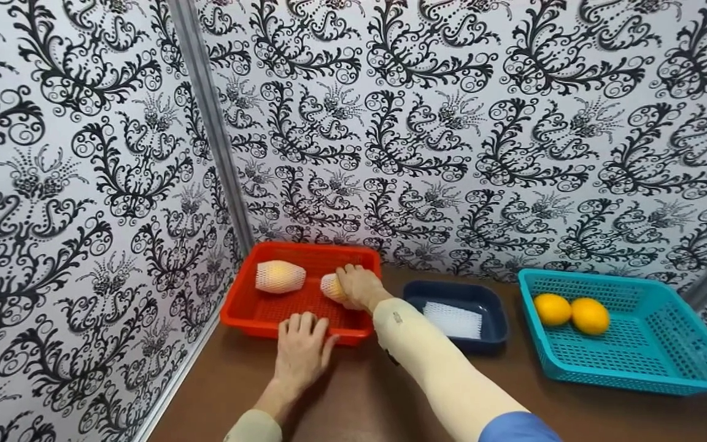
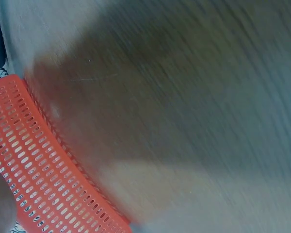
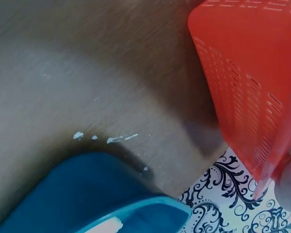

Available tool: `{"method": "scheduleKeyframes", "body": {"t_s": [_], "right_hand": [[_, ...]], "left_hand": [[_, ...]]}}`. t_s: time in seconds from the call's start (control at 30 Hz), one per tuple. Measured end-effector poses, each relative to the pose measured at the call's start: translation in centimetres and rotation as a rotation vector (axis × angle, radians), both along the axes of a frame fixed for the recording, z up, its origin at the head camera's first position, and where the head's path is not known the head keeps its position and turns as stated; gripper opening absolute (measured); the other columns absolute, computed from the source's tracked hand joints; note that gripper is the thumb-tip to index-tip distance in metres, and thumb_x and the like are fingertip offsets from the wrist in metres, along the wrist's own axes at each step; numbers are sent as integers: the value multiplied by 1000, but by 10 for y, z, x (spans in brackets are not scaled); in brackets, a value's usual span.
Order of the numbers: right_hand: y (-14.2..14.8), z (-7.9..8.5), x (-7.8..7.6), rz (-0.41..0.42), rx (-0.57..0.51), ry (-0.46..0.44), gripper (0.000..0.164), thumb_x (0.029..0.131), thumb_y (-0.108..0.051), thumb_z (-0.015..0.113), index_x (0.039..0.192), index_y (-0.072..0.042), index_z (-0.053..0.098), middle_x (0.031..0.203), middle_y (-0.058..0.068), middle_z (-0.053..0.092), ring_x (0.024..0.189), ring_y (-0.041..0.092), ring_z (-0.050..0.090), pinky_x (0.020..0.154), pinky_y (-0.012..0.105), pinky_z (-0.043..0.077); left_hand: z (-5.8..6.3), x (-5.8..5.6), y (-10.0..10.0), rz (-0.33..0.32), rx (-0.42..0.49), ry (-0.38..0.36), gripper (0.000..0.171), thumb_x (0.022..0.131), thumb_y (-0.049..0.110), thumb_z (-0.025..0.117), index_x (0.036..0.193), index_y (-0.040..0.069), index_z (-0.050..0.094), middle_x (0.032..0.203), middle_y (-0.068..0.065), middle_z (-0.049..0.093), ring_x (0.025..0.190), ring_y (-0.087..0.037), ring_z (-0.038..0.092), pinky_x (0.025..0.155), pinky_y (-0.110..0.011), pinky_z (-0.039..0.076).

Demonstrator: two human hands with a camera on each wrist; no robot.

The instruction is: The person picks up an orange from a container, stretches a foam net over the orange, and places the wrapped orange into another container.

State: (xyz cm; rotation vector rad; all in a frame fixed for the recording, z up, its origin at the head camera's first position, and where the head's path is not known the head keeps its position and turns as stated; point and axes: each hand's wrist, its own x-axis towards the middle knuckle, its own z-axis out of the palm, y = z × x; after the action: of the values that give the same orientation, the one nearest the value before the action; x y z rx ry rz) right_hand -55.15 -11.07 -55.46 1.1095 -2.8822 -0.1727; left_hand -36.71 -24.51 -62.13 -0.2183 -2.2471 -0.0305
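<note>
In the head view, my right hand (image 1: 361,288) reaches into the red basket (image 1: 316,250) and holds an orange in a white foam net (image 1: 331,287) at the basket's right side. Part of that fruit is hidden behind the fingers. A second netted orange (image 1: 280,277) lies at the left in the same basket. My left hand (image 1: 302,347) rests on the basket's front rim, its fingers reaching over the edge. The left wrist view has the basket's perforated wall (image 2: 48,170) at lower left. From the right wrist, the same basket (image 3: 247,73) appears on the right.
A dark blue tray (image 1: 496,316) with white foam nets (image 1: 452,320) stands right of the red basket. Farther right is a teal basket (image 1: 636,379) holding two bare oranges (image 1: 590,316). Patterned walls (image 1: 421,153) close off the brown table (image 1: 353,405) at the back and left.
</note>
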Motion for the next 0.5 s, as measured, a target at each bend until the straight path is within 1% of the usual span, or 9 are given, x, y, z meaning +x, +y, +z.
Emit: {"method": "scheduleKeyframes", "body": {"t_s": [0.1,0.17,0.3,0.4,0.5], "right_hand": [[13,6,11,4,-12,2,75,97,-43,85,155,-6,55,145,17,67,132,38,68,109,49,64],[21,14,20,7,-29,-5,73,100,-46,82,156,-6,57,146,17,67,134,38,68,110,49,63],[33,33,37,25,-68,-8,69,106,-53,72,156,-7,60,150,16,66,138,36,66,114,49,61],[46,48,49,33,-109,-8,62,107,-49,72,154,-9,62,150,14,67,138,34,66,114,49,62],[62,60,62,40,-178,-7,55,104,-40,76,150,-11,66,146,11,70,134,33,69,110,48,63]], "left_hand": [[-3,4,5,-24,4,5,35,97,44,83,110,15,68,102,-12,60,97,-35,56,85,-50,48],[-3,6,5,-29,5,1,34,98,43,82,110,14,69,102,-12,61,96,-35,57,84,-50,48],[2,8,4,-26,29,-46,34,99,42,81,111,13,68,103,-14,60,97,-38,57,84,-53,48],[8,9,4,-29,66,-87,35,98,40,82,111,11,67,103,-15,61,98,-40,58,85,-55,48],[15,9,6,-30,102,-122,37,99,40,81,111,8,67,104,-18,62,98,-43,58,83,-57,49]]}}
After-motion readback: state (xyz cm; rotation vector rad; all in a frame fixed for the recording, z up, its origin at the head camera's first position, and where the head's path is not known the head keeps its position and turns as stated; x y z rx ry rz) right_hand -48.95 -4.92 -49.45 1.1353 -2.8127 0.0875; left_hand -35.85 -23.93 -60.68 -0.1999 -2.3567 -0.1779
